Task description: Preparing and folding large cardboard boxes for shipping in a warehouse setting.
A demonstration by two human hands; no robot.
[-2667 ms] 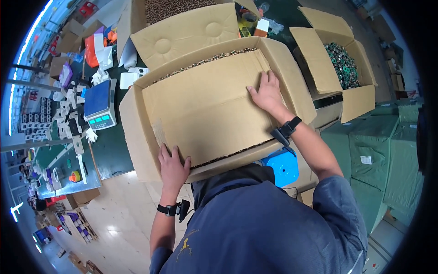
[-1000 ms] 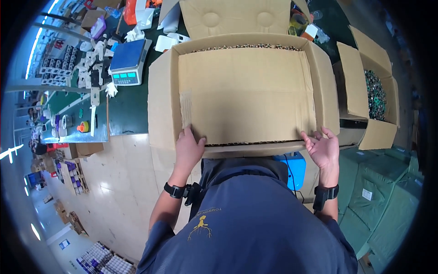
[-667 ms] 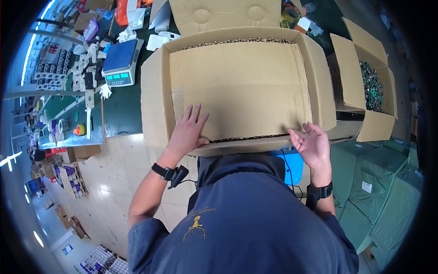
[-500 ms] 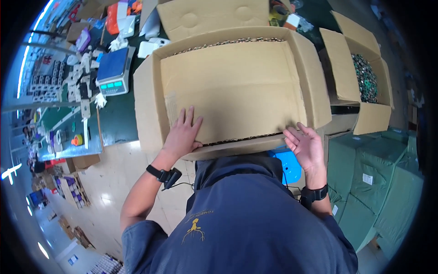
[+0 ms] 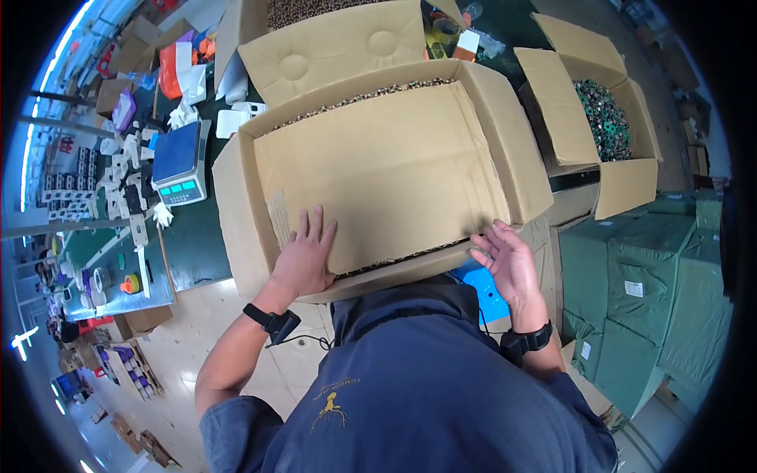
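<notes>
In front of me stands an open cardboard box, with a flat cardboard sheet lying inside it. Small dark and shiny pieces show in the gap along the sheet's far edge, and a thin dark strip runs along its near edge. My left hand rests with spread fingers on the sheet's near left corner. At the near right corner, my right hand is turned partly palm up, its fingers loosely bent and apart at the box's near wall. No held thing shows in either hand.
Behind is another box of small brown pieces. An open box of green and silver pieces stands right, above green wrapped bales. A blue-topped scale sits left on the dark green table. A blue stool is below.
The whole view has shifted and tilted, so the box sits lower and further left, and more of the box behind shows. Both hands keep about the same places at the sheet's near corners.
</notes>
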